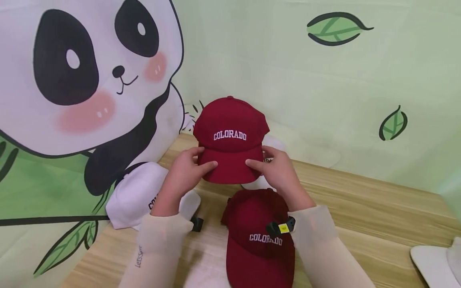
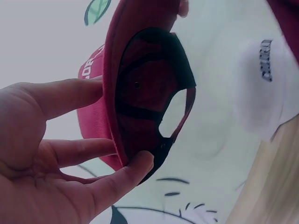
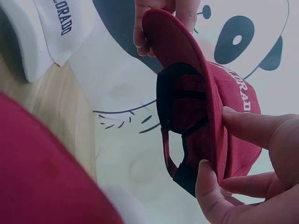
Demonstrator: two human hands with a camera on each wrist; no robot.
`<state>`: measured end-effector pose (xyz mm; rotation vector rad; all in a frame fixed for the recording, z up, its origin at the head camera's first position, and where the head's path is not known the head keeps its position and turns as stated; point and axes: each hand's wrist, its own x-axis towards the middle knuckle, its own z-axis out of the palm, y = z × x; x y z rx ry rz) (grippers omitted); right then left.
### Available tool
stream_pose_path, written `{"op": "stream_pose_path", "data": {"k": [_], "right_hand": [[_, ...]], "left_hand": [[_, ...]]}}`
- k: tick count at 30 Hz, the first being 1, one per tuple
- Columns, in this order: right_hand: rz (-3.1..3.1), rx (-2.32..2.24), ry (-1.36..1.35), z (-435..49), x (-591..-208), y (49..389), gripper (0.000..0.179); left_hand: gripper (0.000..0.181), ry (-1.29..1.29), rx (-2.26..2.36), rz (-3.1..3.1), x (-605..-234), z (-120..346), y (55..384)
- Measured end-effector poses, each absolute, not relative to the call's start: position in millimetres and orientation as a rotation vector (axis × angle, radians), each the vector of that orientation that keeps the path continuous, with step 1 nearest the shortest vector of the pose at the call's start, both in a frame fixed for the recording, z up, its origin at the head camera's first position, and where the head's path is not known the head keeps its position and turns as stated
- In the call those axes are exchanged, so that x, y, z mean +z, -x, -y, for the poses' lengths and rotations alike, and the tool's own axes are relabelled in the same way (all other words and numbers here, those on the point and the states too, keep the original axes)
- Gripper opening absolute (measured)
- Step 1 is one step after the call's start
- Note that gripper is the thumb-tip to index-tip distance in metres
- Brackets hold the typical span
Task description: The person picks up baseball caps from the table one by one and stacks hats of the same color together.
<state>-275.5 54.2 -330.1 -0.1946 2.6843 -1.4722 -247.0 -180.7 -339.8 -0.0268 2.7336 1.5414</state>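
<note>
Left hand point(image 1: 187, 170) and right hand point(image 1: 279, 170) pinch the brim point(image 1: 232, 166) of the raised red cap point(image 1: 230, 120), one at each side, over the table point(image 1: 360, 204) towards its back edge; a second red cap point(image 1: 259, 256) lies below; a white cap point(image 1: 133, 196) sits at the left edge; another white cap point(image 1: 275, 142) is partly hidden near the back edge.

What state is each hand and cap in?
Upper red cap: held up
Left hand: pinching that cap's brim
Right hand: pinching that cap's brim
Lower red cap: unheld, partly covered
Left white cap: unheld, partly covered
Rear white cap: unheld, mostly hidden
Right white cap: cropped by frame
</note>
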Motion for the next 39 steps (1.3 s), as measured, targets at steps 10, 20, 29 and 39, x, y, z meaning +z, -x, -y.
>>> {"op": "stream_pose_path", "data": {"k": [10, 20, 29, 39], "right_hand": [[-2.764, -1.439, 0.142, -93, -349, 239, 0.067], [-2.803, -1.446, 0.124, -119, -358, 199, 0.07], [-2.862, -1.411, 0.078, -138, -368, 167, 0.076], [-2.841, -1.411, -0.046, -142, -393, 139, 0.078]], "left_hand": [[0.066, -0.085, 1.546, -2.807, -354, 147, 222], [0.064, -0.154, 1.606, -2.821, -366, 121, 192], [0.063, -0.249, 1.532, -2.871, -382, 103, 165], [0.061, -0.244, 1.498, -2.909, -404, 94, 141]]}}
